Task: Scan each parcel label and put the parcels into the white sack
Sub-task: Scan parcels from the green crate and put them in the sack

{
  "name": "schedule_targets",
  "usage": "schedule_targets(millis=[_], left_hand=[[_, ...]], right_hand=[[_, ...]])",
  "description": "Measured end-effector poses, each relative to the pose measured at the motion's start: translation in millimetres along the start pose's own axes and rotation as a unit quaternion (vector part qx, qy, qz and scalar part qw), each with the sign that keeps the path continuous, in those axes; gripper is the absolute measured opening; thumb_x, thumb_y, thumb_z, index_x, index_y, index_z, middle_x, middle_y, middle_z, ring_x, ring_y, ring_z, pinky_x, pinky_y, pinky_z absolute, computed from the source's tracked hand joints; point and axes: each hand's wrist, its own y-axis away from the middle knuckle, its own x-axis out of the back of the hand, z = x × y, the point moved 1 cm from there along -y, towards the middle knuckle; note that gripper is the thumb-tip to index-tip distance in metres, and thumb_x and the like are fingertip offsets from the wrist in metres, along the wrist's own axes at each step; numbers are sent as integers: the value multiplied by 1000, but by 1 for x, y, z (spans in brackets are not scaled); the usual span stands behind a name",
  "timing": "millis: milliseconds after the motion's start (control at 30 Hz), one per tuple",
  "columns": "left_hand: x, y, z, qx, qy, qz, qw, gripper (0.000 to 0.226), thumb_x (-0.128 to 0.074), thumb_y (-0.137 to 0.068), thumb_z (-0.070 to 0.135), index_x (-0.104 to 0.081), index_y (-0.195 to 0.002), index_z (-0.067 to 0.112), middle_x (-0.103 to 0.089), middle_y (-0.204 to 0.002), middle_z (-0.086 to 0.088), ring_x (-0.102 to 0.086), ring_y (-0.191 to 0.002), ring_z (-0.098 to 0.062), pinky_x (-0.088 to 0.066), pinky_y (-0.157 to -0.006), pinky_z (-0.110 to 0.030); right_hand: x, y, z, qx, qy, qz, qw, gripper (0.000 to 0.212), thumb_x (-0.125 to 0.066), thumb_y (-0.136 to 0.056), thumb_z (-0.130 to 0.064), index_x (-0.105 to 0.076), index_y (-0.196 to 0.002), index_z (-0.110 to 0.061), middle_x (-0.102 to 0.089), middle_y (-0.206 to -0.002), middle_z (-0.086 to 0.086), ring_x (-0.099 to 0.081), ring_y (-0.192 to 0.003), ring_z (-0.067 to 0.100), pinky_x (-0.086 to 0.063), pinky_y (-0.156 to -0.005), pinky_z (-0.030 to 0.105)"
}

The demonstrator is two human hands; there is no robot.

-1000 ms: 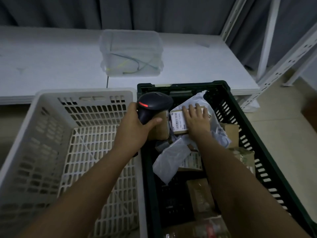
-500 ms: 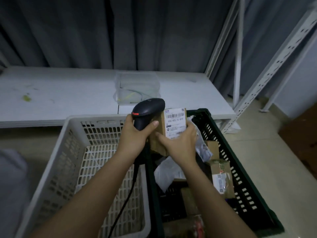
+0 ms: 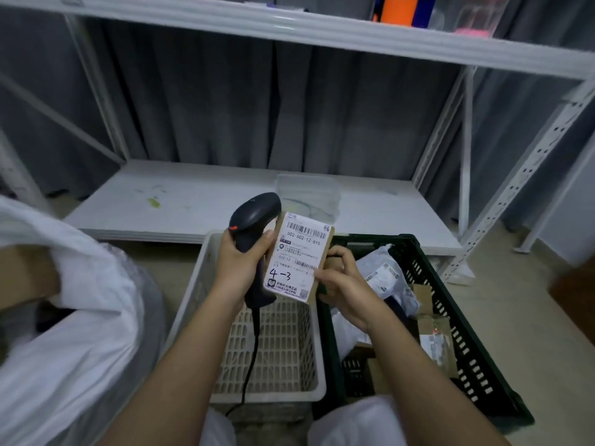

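Head view, frame centre: the parcel (image 3: 297, 259) has risen out of the green crate (image 3: 457, 333), label up. Right hand (image 3: 341, 284) pinches its edge; left hand (image 3: 240, 265) grips the scanner (image 3: 254, 220) beside it. White sack (image 3: 64, 317) waits lower left; scanning looks imminent.

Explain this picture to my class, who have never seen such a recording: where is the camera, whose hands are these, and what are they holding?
The camera sits on a person's head, looking down at their own bare hands; there is no robot. The left hand grips a black scanner with a cable. The right hand holds a small cardboard parcel, label facing the camera. Below are a pale crate and a dark crate of more parcels. At left lies a white sack.
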Motion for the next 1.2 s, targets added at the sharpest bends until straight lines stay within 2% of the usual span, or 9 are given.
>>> schedule_targets(millis=[67, 133, 233, 333, 500, 600, 733, 867, 1200], left_hand=[[9, -1, 1, 3, 1, -2, 1000, 47, -76, -80, 26, -53, -120, 20, -68, -110, 0, -66, -102, -20, -51, -93, -43], [16, -4, 0, 0, -10, -2, 1000, 47, -76, -80, 29, -53, -121, 20, -68, -110, 0, -66, -101, -19, -52, -91, -42], [22, -9, -1, -29, -39, 7, 999, 40, -74, -83, 26, -51, -114, 22, -65, -103, 4, -65, -88, -9, -51, -73, -27], [22, -9, 0, -55, -78, -1, 995, 39, -72, -84, 26, -47, -114, 26, -60, -96, 10, -58, -74, 0, -43, -60, -17], [20, -9, -5, -84, -156, -16, 984, 40, -74, -82, 24, -48, -112, 25, -57, -97, 14, -57, -93, -12, -44, -77, -27], [17, -5, -11, -89, -204, -52, 974, 37, -75, -82, 19, -47, -107, 21, -55, -92, 17, -56, -95, -15, -41, -79, -28], [16, -5, -19, -79, -272, -86, 955, 44, -75, -81, 25, -48, -116, 22, -57, -99, 11, -56, -98, -14, -40, -81, -28], [17, -7, -26, -63, -330, -103, 936, 52, -75, -80, 31, -48, -124, 22, -59, -110, 7, -57, -104, -19, -46, -89, -37], [12, -8, -23, -46, -346, -111, 931, 55, -73, -83, 34, -43, -128, 24, -58, -114, 5, -55, -106, -20, -45, -90, -37]], right_hand=[[-8, -1, 3, -6, -13, 5, 1000, 46, -63, -87, 1, -41, -121, -21, -66, -120, 13, -64, -110, 29, -55, -88, 50], [-16, -2, 4, -6, 6, 23, 1000, 54, -67, -86, -3, -41, -127, -28, -67, -116, 11, -67, -105, 24, -59, -79, 45], [-27, -7, 7, -14, 26, 38, 999, 55, -66, -89, -9, -37, -128, -36, -69, -104, -1, -67, -93, 10, -59, -72, 34], [-27, -17, 15, -13, 26, 97, 995, 65, -69, -88, -14, -31, -138, -29, -67, -103, -4, -66, -91, 8, -58, -81, 39], [-14, -22, 25, -10, -23, 189, 982, 64, -68, -89, -12, -29, -138, -25, -55, -119, -2, -58, -99, 13, -49, -71, 25], [-9, -27, 32, -12, -36, 208, 977, 73, -69, -87, -14, -25, -144, -25, -55, -132, 0, -56, -111, 18, -47, -82, 31], [-9, -28, 34, -9, -21, 192, 981, 59, -68, -88, -11, -32, -131, -29, -56, -116, -3, -57, -91, 6, -44, -66, 22], [-8, -28, 34, -7, -10, 191, 982, 53, -68, -87, -11, -32, -119, -34, -55, -101, -11, -54, -84, -1, -43, -62, 19], [-4, -27, 35, -19, 3, 182, 983, 63, -67, -88, -10, -31, -135, -30, -55, -103, -8, -54, -83, 0, -43, -62, 20]])
